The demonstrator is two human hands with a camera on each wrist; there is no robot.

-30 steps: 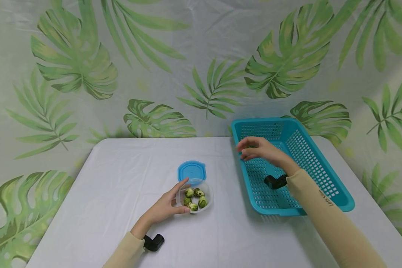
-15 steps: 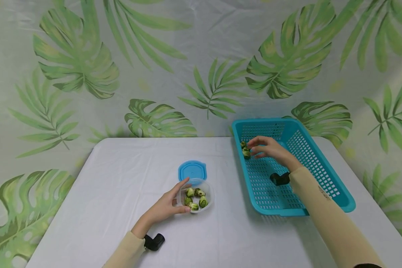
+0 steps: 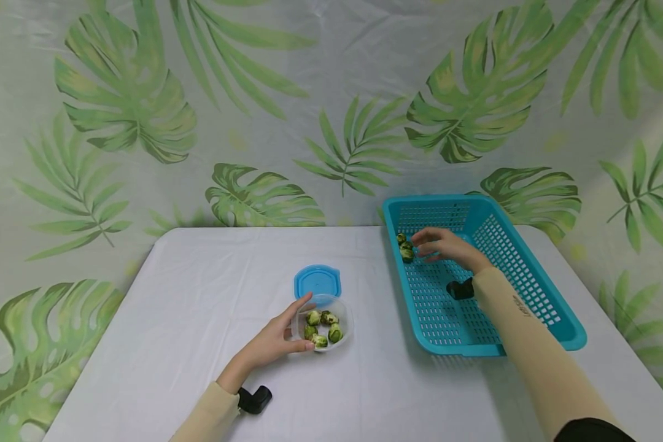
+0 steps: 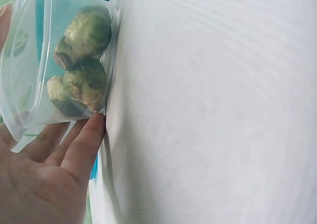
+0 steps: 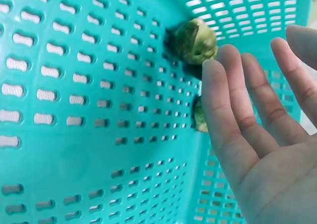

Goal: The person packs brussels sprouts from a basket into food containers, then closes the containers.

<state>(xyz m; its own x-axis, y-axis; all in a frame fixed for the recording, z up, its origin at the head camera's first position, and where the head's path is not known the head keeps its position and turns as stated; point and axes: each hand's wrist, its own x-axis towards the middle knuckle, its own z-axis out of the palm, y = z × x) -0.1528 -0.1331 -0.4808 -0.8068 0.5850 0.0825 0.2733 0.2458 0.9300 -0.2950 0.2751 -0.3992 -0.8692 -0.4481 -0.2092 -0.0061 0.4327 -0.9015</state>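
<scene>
My left hand (image 3: 273, 336) holds a clear plastic container (image 3: 347, 325), thumb on the near side and fingers round the far side. Several Brussels sprouts (image 3: 334, 333) lie inside it; in the left wrist view, sprouts (image 4: 89, 33) show through the clear wall. My right hand (image 3: 444, 247) hovers inside a turquoise basket (image 3: 414, 307), fingers extended and holding nothing. Beside its fingertips, Brussels sprouts (image 3: 406, 253) lie in the basket's far left part. The right wrist view shows a sprout (image 5: 194, 41) near the basket wall and another (image 5: 200, 116) partly hidden behind the fingers.
A blue lid (image 3: 317, 280) lies on the white tablecloth (image 3: 215, 276) just behind the container. The perforated basket stands at the table's right, its raised rim all round. A leaf-patterned cloth (image 3: 353, 80) hangs behind the table.
My right hand has let go of Brussels sprouts in the basket, then moved slightly right, its fingers loosening. The left hand and container have stayed in place.
</scene>
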